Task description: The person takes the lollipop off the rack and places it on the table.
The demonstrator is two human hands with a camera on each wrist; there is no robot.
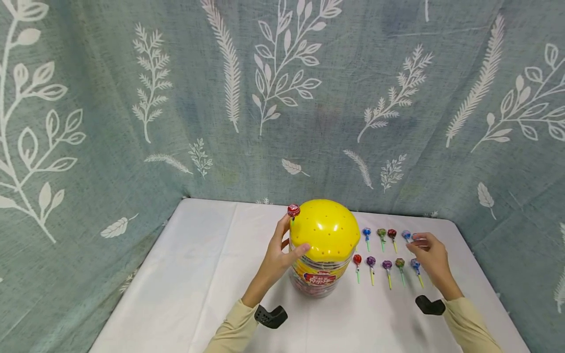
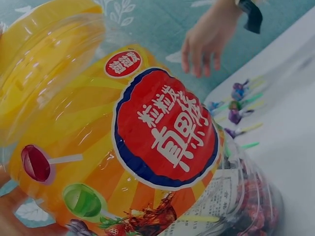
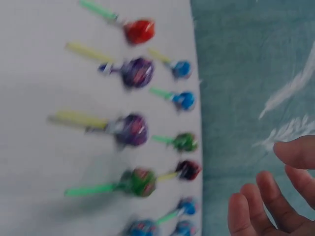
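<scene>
A large clear plastic jar [image 1: 320, 279] with a yellow domed lid [image 1: 326, 228] and an orange label [image 2: 167, 128] stands on the table. My left hand [image 1: 280, 257] holds it at the lid, thumb on the near side and fingers round the left side. Right at those fingertips, a red lollipop [image 1: 293, 211] shows beside the lid, its green stick pointing down. My right hand [image 1: 431, 257] hovers over the right end of two rows of lollipops, nearest a blue lollipop [image 1: 406, 236]. Its fingers [image 3: 268, 189] are relaxed, with nothing between them in the right wrist view.
In the front row lie a red lollipop [image 1: 357, 260], purple ones, a green lollipop [image 1: 399, 263] and a blue one. Behind them lies another row, partly hidden by the jar. The white table [image 1: 212, 284] ends at a patterned grey-green curtain [image 1: 247, 162]. Wrapped candies [image 2: 256, 201] fill the jar's lower part.
</scene>
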